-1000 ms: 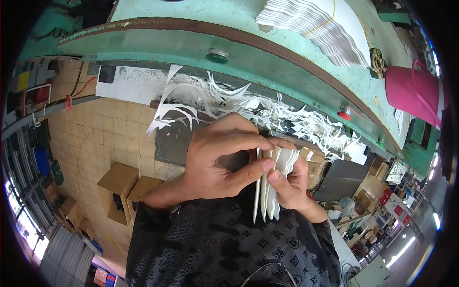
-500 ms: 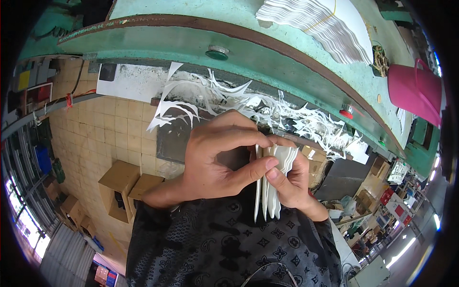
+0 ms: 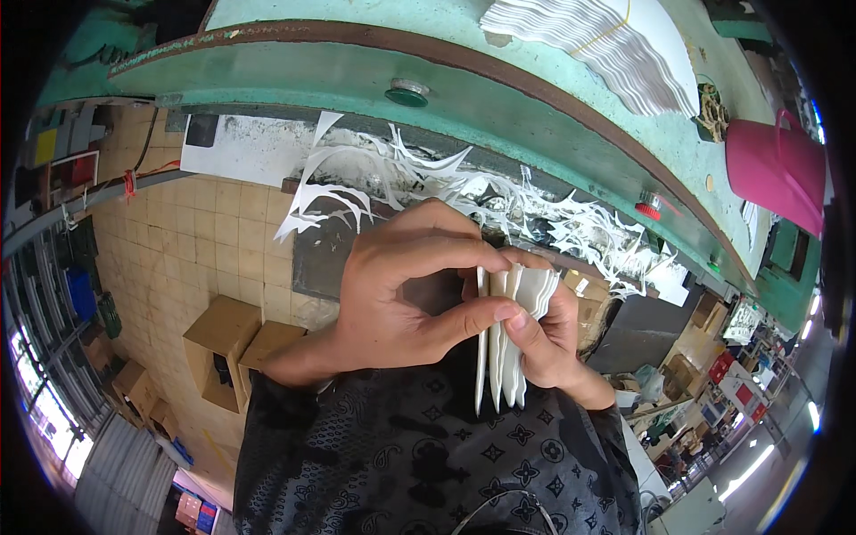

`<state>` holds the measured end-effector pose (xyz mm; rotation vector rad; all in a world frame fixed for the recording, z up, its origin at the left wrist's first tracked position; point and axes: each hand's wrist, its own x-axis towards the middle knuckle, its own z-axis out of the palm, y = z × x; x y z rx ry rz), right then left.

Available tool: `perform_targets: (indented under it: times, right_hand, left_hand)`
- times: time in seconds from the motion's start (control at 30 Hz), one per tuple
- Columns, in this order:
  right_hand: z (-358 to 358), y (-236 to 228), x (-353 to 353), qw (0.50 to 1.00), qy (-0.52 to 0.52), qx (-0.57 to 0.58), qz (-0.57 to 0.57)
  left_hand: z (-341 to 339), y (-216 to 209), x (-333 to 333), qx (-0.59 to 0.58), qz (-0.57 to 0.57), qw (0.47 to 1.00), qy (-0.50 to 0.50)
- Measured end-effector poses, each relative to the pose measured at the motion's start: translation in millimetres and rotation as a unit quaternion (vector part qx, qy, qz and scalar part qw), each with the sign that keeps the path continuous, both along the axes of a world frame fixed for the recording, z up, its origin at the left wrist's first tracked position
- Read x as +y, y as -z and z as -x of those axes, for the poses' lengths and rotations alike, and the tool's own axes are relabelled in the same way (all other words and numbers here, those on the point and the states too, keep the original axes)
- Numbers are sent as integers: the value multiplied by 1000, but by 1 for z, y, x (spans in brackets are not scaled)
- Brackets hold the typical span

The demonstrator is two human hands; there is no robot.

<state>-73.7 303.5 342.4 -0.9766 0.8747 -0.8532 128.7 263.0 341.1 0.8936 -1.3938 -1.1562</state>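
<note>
A small stack of white, wavy-edged sheets (image 3: 506,361) stands on edge between my two hands, in front of my dark patterned clothing. My left hand (image 3: 406,290) pinches the stack near its top from the left, thumb pressed against it. My right hand (image 3: 548,339) is wrapped round the right side, its thumb tip meeting the left thumb. The sheets fan apart at the lower end into several thin bundles, with a gap beside the leftmost one. The fingers behind the stack are partly hidden.
Beyond my hands runs a green machine bench (image 3: 294,67) with a red knob (image 3: 648,209) on its front. Curled white offcuts (image 3: 571,218) litter the ledge below. A banded pile of white wavy sheets (image 3: 597,45) and a pink container (image 3: 774,169) sit on top. Cardboard boxes (image 3: 223,334) stand on the tiled floor.
Both hands keep their hold on the stack, with only a slight shift of the thumbs. The lower ends of the sheets have moved a little.
</note>
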Motion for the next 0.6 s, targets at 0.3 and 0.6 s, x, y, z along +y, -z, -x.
perform_targets:
  times: [0.3, 0.6]
  right_hand:
    - [0, -3, -5, 1000, -7, -8, 14]
    - [0, -5, -10, 999, -23, 21, 14]
  left_hand:
    - [-6, -1, 1, 3, -28, 999, 44]
    - [-2, -4, 2, 21, -96, 994, 42]
